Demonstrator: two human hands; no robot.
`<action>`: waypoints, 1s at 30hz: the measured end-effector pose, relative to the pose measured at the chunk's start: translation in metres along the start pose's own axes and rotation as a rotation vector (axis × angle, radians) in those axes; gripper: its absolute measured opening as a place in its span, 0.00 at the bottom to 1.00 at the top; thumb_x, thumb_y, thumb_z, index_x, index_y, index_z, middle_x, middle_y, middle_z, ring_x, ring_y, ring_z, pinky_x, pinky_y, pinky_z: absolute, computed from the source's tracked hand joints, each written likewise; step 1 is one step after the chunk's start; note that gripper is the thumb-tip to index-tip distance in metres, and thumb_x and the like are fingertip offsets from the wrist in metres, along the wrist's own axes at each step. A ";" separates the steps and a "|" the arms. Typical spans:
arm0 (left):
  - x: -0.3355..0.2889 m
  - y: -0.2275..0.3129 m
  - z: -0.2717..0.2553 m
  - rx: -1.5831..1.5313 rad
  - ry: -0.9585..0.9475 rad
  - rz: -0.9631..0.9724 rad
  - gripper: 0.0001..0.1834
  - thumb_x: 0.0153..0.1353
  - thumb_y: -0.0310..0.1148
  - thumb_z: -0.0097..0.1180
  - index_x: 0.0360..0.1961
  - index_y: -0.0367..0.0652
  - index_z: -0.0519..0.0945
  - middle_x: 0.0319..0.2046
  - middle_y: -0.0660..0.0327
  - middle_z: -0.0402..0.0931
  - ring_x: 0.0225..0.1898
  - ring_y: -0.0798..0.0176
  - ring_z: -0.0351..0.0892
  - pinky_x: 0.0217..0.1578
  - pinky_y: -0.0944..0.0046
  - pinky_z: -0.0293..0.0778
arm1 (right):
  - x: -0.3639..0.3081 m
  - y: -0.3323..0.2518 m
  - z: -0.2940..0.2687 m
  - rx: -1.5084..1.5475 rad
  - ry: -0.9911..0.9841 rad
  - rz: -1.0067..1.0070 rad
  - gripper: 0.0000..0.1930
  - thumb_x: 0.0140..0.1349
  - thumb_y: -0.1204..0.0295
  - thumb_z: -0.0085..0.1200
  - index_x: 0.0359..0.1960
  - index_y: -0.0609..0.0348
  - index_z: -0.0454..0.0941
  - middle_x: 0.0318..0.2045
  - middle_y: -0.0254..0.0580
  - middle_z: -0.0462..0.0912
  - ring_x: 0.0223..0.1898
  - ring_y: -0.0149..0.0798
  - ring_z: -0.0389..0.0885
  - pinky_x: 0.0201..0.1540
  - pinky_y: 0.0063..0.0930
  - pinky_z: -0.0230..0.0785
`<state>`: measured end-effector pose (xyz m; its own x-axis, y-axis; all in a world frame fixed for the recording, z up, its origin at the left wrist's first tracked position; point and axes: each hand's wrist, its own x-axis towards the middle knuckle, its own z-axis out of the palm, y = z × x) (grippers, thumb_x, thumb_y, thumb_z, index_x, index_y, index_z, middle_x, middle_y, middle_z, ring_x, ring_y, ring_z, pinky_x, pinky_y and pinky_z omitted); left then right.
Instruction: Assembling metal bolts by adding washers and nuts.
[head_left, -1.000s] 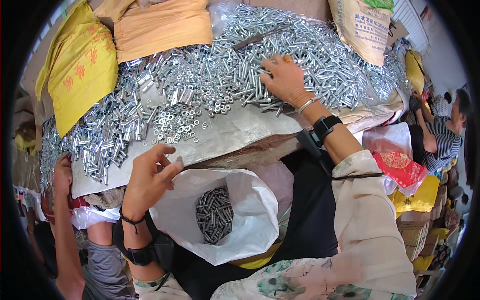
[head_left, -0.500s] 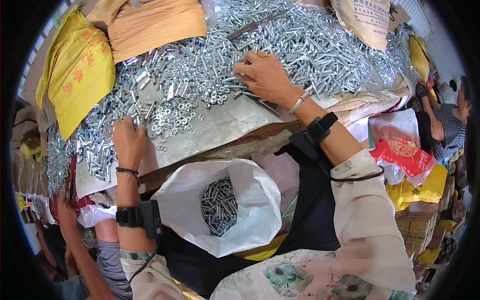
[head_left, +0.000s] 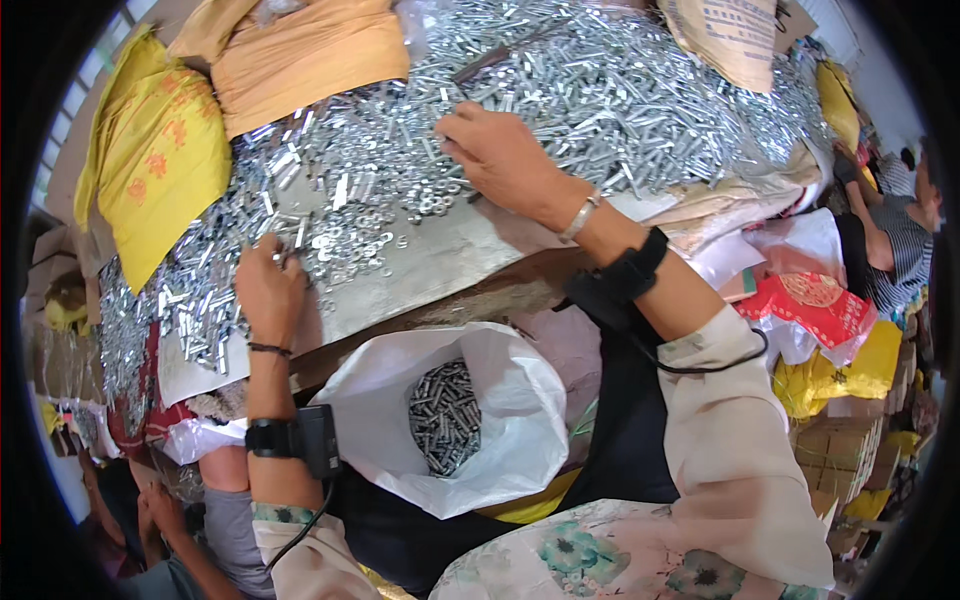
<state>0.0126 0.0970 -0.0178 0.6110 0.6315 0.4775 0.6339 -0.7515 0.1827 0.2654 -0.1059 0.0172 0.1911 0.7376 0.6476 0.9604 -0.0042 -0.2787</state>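
My left hand (head_left: 270, 300) is over the left side of a heap of shiny metal parts, its fingers pinched together; a bit of silver shows at the fingertips, too small to name. Beside them lie loose washers and nuts (head_left: 345, 240) and short metal sleeves (head_left: 205, 312). Farther right, my right hand (head_left: 505, 165) reaches over the edge of a big pile of metal pins or bolts (head_left: 640, 110). Its fingers are curled in, and whatever they grip is hidden. Below both hands, a white sack (head_left: 525, 400) stands open in my lap, with many short metal pieces (head_left: 445, 420) inside.
The worktop's grey sheet (head_left: 420, 260) ends at a wooden edge. A yellow sack (head_left: 160, 160), an orange sack (head_left: 310, 65) and a beige sack (head_left: 720, 40) border the heap. A person in a striped shirt (head_left: 890, 250) is at right, and another person's hands (head_left: 160, 510) are lower left.
My right hand has moved left across the heap toward the small parts. My left hand has shifted slightly right. At lower left, another person's arm has drawn back from the worktop.
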 end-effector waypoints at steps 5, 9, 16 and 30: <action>-0.007 0.008 -0.001 -0.052 0.013 -0.022 0.08 0.50 0.28 0.61 0.31 0.40 0.76 0.31 0.46 0.71 0.33 0.41 0.74 0.33 0.47 0.69 | -0.006 -0.030 0.017 0.266 -0.057 0.022 0.07 0.60 0.76 0.51 0.40 0.62 0.74 0.28 0.48 0.76 0.30 0.48 0.78 0.34 0.37 0.69; -0.008 0.002 -0.002 -0.097 0.025 -0.030 0.08 0.49 0.29 0.62 0.29 0.39 0.76 0.29 0.48 0.70 0.32 0.43 0.74 0.32 0.49 0.69 | -0.015 -0.063 0.031 0.598 -0.154 0.236 0.08 0.58 0.73 0.52 0.37 0.62 0.73 0.26 0.56 0.77 0.29 0.59 0.77 0.33 0.44 0.69; -0.024 0.038 -0.038 -1.156 -0.301 -0.556 0.07 0.64 0.29 0.54 0.34 0.35 0.79 0.24 0.65 0.73 0.21 0.73 0.69 0.22 0.72 0.66 | -0.009 -0.086 0.036 1.052 -0.278 0.439 0.13 0.65 0.75 0.48 0.50 0.63 0.74 0.28 0.33 0.79 0.27 0.24 0.77 0.31 0.19 0.71; -0.063 0.060 -0.034 -2.093 -0.576 -0.822 0.07 0.67 0.26 0.51 0.43 0.34 0.74 0.32 0.61 0.76 0.19 0.79 0.64 0.28 0.75 0.70 | -0.018 -0.108 0.044 1.185 -0.064 0.484 0.08 0.64 0.76 0.47 0.43 0.66 0.72 0.27 0.39 0.78 0.24 0.27 0.79 0.29 0.21 0.72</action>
<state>-0.0037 0.0055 -0.0075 0.8340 0.4820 -0.2684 -0.2214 0.7380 0.6375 0.1497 -0.0887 0.0043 0.4272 0.8605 0.2777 0.0226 0.2969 -0.9547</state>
